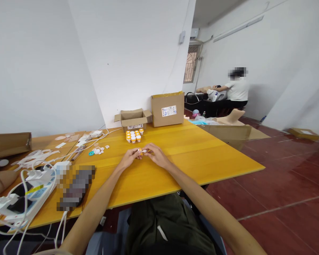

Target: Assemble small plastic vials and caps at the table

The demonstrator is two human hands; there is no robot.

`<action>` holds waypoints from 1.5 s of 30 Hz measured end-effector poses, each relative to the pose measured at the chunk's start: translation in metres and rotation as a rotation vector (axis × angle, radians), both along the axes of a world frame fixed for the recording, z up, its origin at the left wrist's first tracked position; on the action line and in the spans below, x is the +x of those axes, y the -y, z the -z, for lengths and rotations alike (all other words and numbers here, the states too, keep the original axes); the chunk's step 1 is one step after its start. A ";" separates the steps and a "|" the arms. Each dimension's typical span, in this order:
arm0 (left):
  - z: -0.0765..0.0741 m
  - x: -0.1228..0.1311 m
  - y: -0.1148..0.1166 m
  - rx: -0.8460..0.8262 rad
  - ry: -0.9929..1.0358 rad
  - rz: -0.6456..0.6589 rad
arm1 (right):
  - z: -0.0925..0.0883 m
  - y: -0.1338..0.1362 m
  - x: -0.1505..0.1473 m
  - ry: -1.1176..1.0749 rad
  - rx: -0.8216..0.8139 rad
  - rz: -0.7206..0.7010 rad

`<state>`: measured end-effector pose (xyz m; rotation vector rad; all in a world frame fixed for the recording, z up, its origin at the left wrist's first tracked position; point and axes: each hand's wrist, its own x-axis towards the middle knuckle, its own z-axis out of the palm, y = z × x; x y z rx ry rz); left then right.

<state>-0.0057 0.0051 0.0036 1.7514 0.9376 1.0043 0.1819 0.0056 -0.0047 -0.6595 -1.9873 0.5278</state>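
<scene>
Over the yellow table (196, 148), my left hand (129, 158) is closed around a small orange-and-white container (140, 152). It looks like those grouped just beyond. My right hand (156, 155) is also closed, its fingertips pinching a small whitish piece (145, 151) against the container's right side. Whether that piece is a lid or another part is too small to tell. Past both hands stands a cluster of several small containers (133, 138) with white and orange tops and clear lower parts. My fingers partly hide what they hold.
An open cardboard box (133, 120) and a taller closed carton (168, 109) stand at the back. To the left lie a blurred phone (78, 187), a cabled power strip (37, 194), white plastic bits (98, 151) and a teal ring (91, 153). Another person (236, 90) sits far right.
</scene>
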 end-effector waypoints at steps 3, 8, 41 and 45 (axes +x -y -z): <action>-0.001 0.000 0.001 -0.016 -0.004 -0.012 | 0.001 0.000 0.000 0.003 0.008 0.004; -0.003 0.001 0.003 -0.008 -0.002 -0.020 | 0.005 -0.003 -0.001 -0.021 -0.030 0.002; 0.004 -0.001 0.001 0.044 0.042 -0.068 | 0.008 -0.008 -0.005 0.041 -0.351 0.053; 0.004 -0.002 0.001 0.036 0.068 -0.095 | 0.009 -0.009 -0.005 0.041 -0.347 0.056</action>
